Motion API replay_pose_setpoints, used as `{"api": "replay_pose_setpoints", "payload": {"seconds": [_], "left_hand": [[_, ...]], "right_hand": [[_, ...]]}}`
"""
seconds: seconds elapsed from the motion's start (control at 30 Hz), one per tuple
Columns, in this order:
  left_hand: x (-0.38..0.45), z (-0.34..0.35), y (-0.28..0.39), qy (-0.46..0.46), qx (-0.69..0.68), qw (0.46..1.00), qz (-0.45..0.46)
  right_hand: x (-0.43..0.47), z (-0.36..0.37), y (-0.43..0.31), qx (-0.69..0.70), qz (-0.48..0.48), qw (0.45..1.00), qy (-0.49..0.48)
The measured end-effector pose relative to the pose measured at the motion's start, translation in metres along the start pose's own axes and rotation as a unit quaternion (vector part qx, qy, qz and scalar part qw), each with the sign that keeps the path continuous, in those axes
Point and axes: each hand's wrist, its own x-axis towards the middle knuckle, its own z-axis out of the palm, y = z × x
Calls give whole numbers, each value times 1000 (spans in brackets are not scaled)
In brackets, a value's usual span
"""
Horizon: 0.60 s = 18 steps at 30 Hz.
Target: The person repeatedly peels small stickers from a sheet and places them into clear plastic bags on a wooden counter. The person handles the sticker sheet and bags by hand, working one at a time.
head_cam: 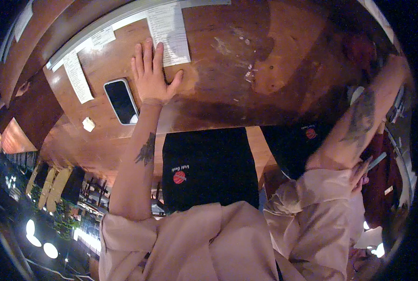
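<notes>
My left hand [153,79] lies palm down on the wooden counter [212,95], fingers spread and nothing held. Its fingertips reach the edge of a long printed paper slip [168,37]. Close beside the wrist, on the left, is a smartphone [121,102] in a pale case, its screen dark. My right forearm, tattooed, stretches out toward the dark right rim. The right hand itself cannot be made out there, so it is out of view. Small torn paper bits [249,73] are scattered on the counter between the arms.
A metal rail [100,23] along the far edge holds more paper slips [78,79]. Crumpled paper [88,124] lies at the left. Two black panels [209,154] with red emblems stand below the near edge. At right, another person's hand [360,175] holds a thin pale object [376,161].
</notes>
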Motion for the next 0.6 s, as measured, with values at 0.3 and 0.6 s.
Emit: {"api": "replay_pose_setpoints", "payload": {"seconds": [0.3, 0.6], "left_hand": [[9, 1, 6, 41, -53, 997, 42], [7, -1, 8, 82, -83, 992, 50]], "right_hand": [[-228, -114, -6, 24, 154, 977, -148], [-347, -195, -40, -92, 65, 925, -362]]}}
